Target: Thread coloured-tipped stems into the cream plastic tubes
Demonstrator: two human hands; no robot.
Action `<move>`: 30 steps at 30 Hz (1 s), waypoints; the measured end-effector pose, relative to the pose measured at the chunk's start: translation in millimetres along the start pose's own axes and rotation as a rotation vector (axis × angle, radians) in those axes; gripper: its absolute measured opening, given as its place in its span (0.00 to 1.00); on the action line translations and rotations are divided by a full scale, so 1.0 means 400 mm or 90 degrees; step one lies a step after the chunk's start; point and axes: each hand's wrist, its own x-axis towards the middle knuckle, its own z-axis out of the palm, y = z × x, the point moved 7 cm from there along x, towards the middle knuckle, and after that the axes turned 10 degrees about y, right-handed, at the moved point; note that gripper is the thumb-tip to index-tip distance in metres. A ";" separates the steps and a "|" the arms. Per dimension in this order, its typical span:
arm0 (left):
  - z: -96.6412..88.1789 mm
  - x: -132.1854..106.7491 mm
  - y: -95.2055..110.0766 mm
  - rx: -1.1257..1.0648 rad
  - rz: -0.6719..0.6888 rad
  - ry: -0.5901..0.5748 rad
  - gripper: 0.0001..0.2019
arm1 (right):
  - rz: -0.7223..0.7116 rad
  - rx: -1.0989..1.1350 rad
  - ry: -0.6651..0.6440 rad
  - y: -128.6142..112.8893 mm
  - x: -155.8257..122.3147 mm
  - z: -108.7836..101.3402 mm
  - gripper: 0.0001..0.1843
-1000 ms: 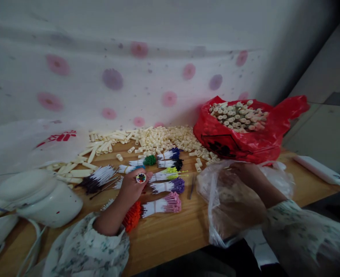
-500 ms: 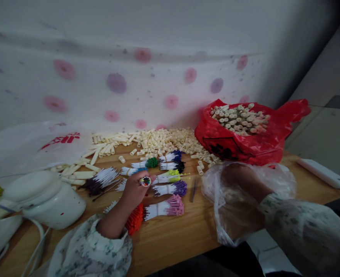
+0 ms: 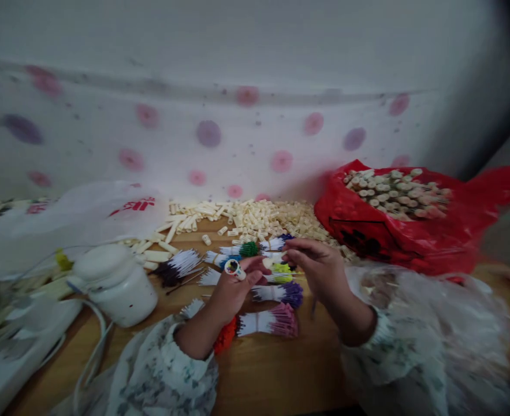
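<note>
My left hand (image 3: 237, 292) is closed round a short cream tube (image 3: 234, 270) with bits of several colours in its open end. Across from it, my right hand (image 3: 321, 268) has thumb and fingers brought together in a pinch; a small pale thing seems to be at the fingertips, too blurred to name. Below and around both hands lie bundles of thin white-stemmed sticks with coloured ends: a green bundle (image 3: 249, 249), a yellow bundle (image 3: 283, 273), a purple bundle (image 3: 290, 293), a pink bundle (image 3: 280, 321) and a dark brown bundle (image 3: 168, 274). My left forearm partly covers an orange-red bundle (image 3: 226, 336).
Loose cream tubes (image 3: 263, 216) are heaped along the wall. A red bag (image 3: 410, 249) of capped sticks stands at right, with a clear plastic bag (image 3: 449, 294) before it. On the left are a white jar (image 3: 122, 289), a cable, a power strip (image 3: 25, 352) and a white bag (image 3: 77, 225).
My right hand has come out of the clear plastic bag and moved left, close to my left hand. The left hand still holds the tube. The view has turned slightly left.
</note>
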 end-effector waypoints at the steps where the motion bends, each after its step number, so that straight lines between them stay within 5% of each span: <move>1: -0.009 0.001 0.004 -0.011 0.007 0.024 0.21 | 0.038 0.041 -0.011 0.020 0.003 0.042 0.10; 4: -0.044 0.010 0.015 -0.019 0.056 0.104 0.22 | 0.132 0.132 -0.025 0.087 0.006 0.121 0.11; 9: -0.064 0.014 0.023 0.070 0.144 0.132 0.18 | 0.198 0.137 -0.135 0.161 -0.022 0.168 0.09; 11: -0.062 0.011 0.033 0.122 0.171 0.138 0.18 | 0.150 0.074 -0.177 0.157 -0.026 0.165 0.08; 15: -0.051 0.009 0.046 0.204 0.153 0.126 0.15 | -0.061 0.020 -0.124 0.085 0.002 0.111 0.05; 20: -0.043 0.006 0.062 0.291 0.161 0.139 0.10 | -0.107 0.015 -0.239 0.040 -0.005 0.110 0.07; 30: -0.029 0.007 0.054 0.299 0.110 0.085 0.08 | -0.282 -0.100 -0.259 0.002 -0.025 0.122 0.05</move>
